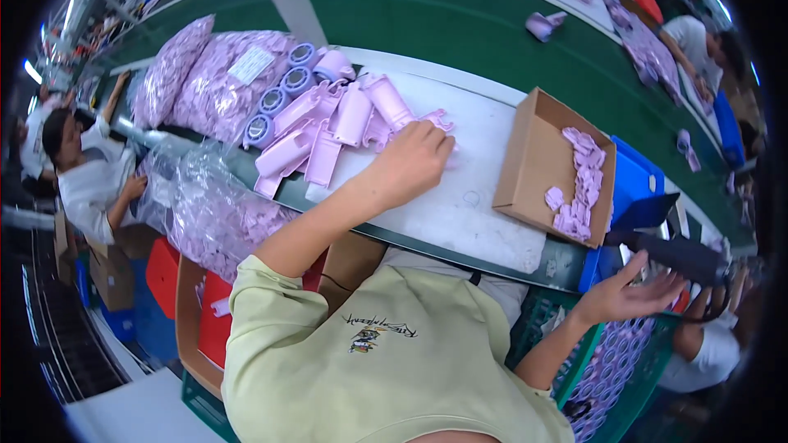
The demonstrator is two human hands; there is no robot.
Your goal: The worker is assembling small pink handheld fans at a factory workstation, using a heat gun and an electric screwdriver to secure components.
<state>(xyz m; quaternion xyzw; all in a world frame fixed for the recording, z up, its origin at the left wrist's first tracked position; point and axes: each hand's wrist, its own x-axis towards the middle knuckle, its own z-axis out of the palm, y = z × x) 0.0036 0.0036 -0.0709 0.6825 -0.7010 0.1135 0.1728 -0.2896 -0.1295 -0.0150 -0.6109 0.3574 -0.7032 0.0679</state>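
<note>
My left hand point(413, 162) reaches over the white work surface, its fingers curled down and closed, with what they hold hidden. A small pink plastic part point(437, 120) shows just beyond its knuckles. Beside it lies a pile of long, curved pink plastic shells point(353, 113). At the right, my right hand point(630, 292) is palm up with fingers apart. Just above those fingers is a black handheld power tool point(681, 259), which the hand does not grip. Several round purple-rimmed parts point(297, 80) stand in a row left of the shells.
Filled clear bags point(226, 82) sit at the left. A cardboard box point(517, 168) holds small pink parts, with a blue bin point(636, 166) behind it. The green conveyor point(427, 12) runs along the far side. A green crate point(636, 361) is low right. Other people work at both sides.
</note>
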